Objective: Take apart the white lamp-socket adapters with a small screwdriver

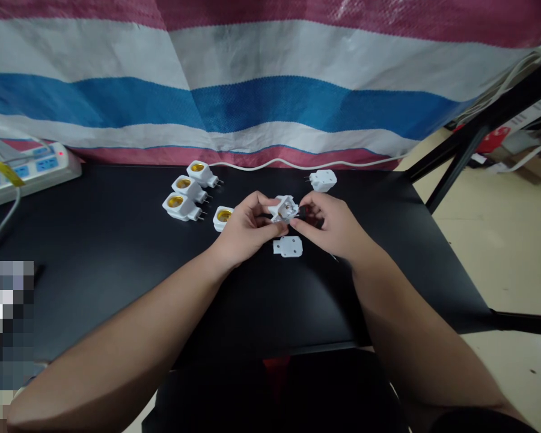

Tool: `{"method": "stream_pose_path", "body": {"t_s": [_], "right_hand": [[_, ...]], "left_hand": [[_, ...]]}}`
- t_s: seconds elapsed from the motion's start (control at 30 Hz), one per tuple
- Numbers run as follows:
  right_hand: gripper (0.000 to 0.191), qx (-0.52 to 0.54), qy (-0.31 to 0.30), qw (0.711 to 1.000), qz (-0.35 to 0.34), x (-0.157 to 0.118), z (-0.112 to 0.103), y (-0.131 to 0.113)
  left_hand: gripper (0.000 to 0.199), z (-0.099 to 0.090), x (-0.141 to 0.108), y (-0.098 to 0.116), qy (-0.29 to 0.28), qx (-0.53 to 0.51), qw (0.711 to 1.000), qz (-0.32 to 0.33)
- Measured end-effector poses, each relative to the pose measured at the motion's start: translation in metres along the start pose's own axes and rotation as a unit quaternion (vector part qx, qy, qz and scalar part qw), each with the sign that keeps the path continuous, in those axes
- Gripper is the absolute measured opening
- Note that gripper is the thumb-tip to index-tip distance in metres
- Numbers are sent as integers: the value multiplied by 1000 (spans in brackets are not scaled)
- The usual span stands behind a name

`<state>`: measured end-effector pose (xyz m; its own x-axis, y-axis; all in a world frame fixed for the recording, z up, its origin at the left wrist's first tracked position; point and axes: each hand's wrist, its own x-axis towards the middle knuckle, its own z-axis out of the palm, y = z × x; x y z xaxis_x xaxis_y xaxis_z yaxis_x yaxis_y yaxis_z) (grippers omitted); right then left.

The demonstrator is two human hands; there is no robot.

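Note:
My left hand [252,230] is closed around a white plug-in lamp socket [283,208], whose open back shows metal parts inside. At the socket's right side, my right hand [327,219] is closed, with a small black-and-red piece [303,211] showing at its fingertips; most of it is hidden. A thin metal tip [335,258] pokes out below the right wrist; I cannot tell whether it belongs to that piece. Just below the hands lies a flat white back cover [291,246] with screw holes. Another lamp socket [223,218] with a gold-coloured inside sits partly behind my left hand.
Several white lamp sockets [178,205] with plug pins stand at the left on the black table [117,258]. One more socket [323,179] lies face down at the back right. A power strip [49,171] is at far left. Behind hangs a striped sheet [270,102], a white cable [297,163] along its foot.

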<state>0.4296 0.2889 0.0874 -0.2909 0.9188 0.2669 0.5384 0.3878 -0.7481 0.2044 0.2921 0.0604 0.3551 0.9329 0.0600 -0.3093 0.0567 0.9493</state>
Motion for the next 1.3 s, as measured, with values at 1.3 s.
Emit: {"method": "stream_pose_path", "body": {"t_s": [1.3], "right_hand": [[6,-41,136,990,-24,1,22,-9]], "left_hand": [[51,6,-1,2,6,25,1000,16]]}}
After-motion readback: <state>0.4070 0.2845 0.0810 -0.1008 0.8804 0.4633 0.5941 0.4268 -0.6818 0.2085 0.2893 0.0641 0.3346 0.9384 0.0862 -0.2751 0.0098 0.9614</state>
